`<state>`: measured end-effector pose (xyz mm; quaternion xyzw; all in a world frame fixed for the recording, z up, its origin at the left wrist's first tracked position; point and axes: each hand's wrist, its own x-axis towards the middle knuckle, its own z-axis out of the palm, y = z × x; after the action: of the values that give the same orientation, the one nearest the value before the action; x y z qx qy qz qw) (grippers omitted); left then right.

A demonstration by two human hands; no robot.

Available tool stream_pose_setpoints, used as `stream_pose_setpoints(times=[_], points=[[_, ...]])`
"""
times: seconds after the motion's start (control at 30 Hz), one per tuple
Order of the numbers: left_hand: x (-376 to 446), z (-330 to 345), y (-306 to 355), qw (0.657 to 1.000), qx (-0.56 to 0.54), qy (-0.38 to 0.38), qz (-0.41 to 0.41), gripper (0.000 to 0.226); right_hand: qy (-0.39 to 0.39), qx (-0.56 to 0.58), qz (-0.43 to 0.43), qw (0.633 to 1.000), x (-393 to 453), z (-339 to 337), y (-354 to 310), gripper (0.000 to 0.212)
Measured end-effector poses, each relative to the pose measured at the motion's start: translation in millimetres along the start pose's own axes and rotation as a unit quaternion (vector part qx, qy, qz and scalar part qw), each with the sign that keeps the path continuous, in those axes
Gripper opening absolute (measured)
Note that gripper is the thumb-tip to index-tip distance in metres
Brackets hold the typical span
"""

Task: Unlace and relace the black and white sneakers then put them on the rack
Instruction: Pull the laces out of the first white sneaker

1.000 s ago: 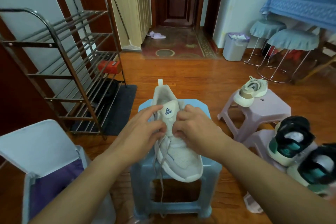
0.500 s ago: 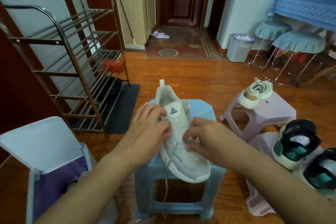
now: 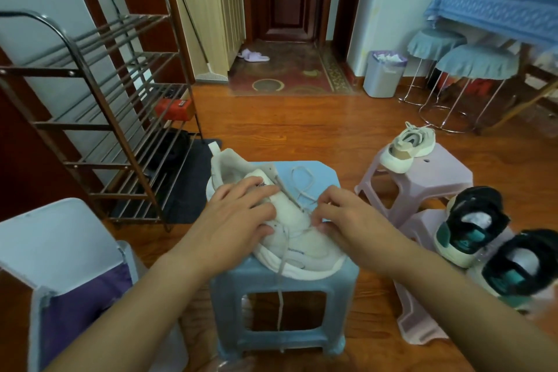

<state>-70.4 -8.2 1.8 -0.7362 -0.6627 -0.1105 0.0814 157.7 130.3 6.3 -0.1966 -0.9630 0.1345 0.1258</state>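
A white sneaker (image 3: 297,238) lies tilted on a light blue plastic stool (image 3: 283,305), heel pointing away. My left hand (image 3: 241,217) rests over its tongue and upper, fingers curled around it. My right hand (image 3: 344,217) pinches the white lace (image 3: 305,190) at the shoe's right side; a loop of lace lies on the stool top, and one lace end hangs down the stool front. Two black and white sneakers with teal lining (image 3: 471,226) (image 3: 519,266) sit on a pink stool at the right. The metal shoe rack (image 3: 99,118) stands to the left.
A second cream sneaker (image 3: 407,148) sits on a pink stool (image 3: 434,181). A white bin with a purple liner (image 3: 60,281) is at lower left. A dark mat (image 3: 187,190) lies under the rack. Round stools, a trash can (image 3: 383,74) and a blue-covered table stand at the back right.
The sneaker has tipped toward its side. My right hand drew lace out to the right, leaving a loose loop on the stool. My left hand slid over the tongue.
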Motion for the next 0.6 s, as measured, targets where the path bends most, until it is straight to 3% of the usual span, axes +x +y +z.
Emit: stream_pose_setpoints(times=[0.1, 0.2, 0.3, 0.4, 0.43, 0.47, 0.53, 0.6], points=[[1, 3, 5, 1.0, -0.005, 0.021, -0.004, 0.011, -0.146, 0.021, 0.158, 0.976, -18, -30, 30, 0.011], [1, 4, 10, 0.999, -0.005, 0.032, -0.003, 0.011, -0.26, -0.024, 0.335, 0.905, -32, -53, 64, 0.011], [-1, 0, 11, 0.999, -0.012, 0.034, -0.01, 0.013, -0.265, -0.122, 0.453, 0.842, -55, -65, 107, 0.027], [-2, -2, 11, 0.999, -0.016, 0.029, -0.016, 0.009, -0.194, -0.114, 0.541, 0.81, -46, -72, 103, 0.019], [-1, -2, 11, 0.999, -0.018, 0.026, -0.016, 0.007, -0.161, -0.09, 0.534, 0.825, -33, -73, 90, 0.019], [-1, -1, 10, 0.999, -0.02, 0.023, -0.015, 0.006, -0.113, -0.057, 0.484, 0.866, -21, -71, 75, 0.021], [0, -1, 10, 0.999, -0.03, 0.016, -0.016, 0.006, -0.011, 0.051, 0.339, 0.94, -2, -60, 33, 0.027], [0, -1, 10, 0.999, -0.041, 0.016, -0.018, 0.006, -0.04, 0.129, 0.207, 0.969, 5, -51, -7, 0.049]])
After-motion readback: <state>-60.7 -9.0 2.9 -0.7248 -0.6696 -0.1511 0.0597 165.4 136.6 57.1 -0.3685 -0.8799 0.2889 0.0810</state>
